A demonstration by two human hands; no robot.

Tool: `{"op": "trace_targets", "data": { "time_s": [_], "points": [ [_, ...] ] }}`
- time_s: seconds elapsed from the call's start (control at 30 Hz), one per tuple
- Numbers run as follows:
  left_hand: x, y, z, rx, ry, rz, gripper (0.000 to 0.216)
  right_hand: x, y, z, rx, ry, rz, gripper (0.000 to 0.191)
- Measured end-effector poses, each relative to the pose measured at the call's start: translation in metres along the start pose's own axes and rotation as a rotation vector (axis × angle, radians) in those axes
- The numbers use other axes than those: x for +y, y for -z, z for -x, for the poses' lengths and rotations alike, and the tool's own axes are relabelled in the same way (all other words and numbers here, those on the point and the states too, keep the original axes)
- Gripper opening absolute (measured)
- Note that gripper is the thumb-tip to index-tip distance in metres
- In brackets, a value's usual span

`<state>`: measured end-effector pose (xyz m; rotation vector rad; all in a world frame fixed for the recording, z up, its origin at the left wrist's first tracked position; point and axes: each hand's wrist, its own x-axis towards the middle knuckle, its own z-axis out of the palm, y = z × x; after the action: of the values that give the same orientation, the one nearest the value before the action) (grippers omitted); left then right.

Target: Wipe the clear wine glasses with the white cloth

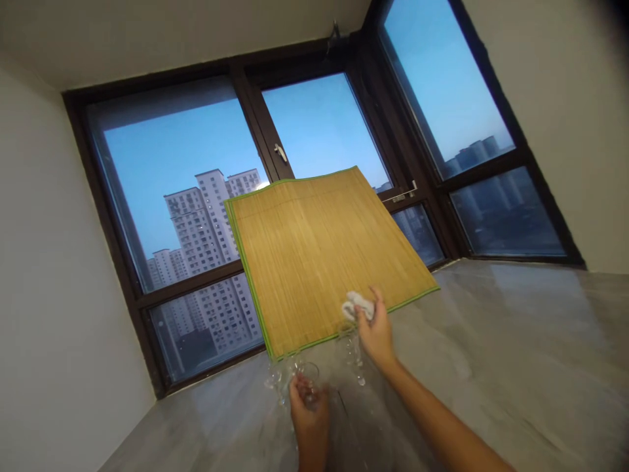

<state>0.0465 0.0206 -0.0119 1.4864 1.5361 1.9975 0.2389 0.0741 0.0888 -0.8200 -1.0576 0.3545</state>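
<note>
My left hand point(307, 406) is closed around a clear glass point(304, 381) low in the middle of the view; another clear glass point(275, 377) stands just left of it on the sill. My right hand point(376, 331) is closed on a small white cloth point(357, 305), held over the near edge of a bamboo mat point(314, 255) with a green border. A third clear stemmed glass point(354, 357) stands just below and left of my right hand. Whether my right hand also touches that glass is hard to tell.
The mat leans against a large dark-framed window point(255, 118) with a handle point(280, 153); tall apartment blocks show outside. A grey polished stone sill or floor point(491, 354) stretches to the right. White walls point(54, 275) close in both sides.
</note>
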Motion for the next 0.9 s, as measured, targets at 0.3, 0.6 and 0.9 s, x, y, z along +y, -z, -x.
{"op": "trace_targets", "data": {
  "time_s": [0.3,0.6,0.9],
  "points": [
    [0.021,0.0,0.019,-0.223,-0.12,-0.104,0.045,0.116,0.098,-0.008,-0.047,-0.155,0.616,0.056],
    [0.03,-0.021,0.04,-0.321,-0.029,0.015,0.048,0.108,0.074,0.005,-0.181,-0.192,0.61,0.064],
    [0.02,-0.032,0.037,-0.392,-0.005,0.06,0.044,0.104,0.073,0.01,-0.244,-0.244,0.703,0.061]
  ]
}}
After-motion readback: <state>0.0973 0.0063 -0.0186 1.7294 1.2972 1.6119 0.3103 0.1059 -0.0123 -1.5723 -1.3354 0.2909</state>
